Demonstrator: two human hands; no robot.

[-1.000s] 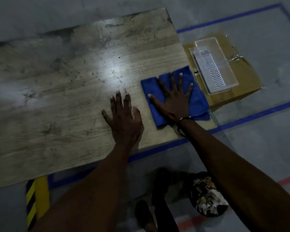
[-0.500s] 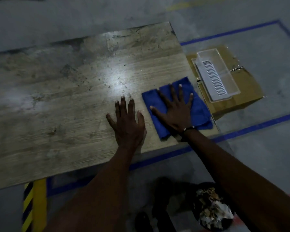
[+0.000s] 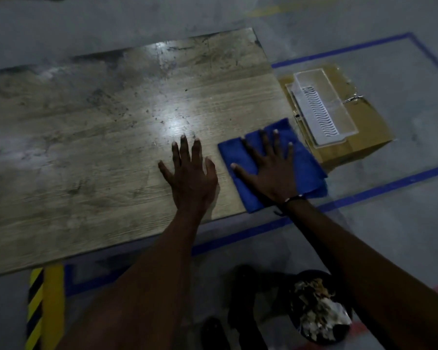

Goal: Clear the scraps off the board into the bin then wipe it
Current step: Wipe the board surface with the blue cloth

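My right hand flat, fingers spread, pressing cloth at board right edge; left hand flat on bare board beside it; bin of scraps on floor below; cardboard box with plastic tray just right.

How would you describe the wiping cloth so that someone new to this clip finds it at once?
Start at the big wooden board and go to its near right corner, beside the cardboard box carrying a clear plastic tray. The cloth lies flat under the right hand, fingers spread. It is the only bright blue fabric; the left hand presses bare wood.
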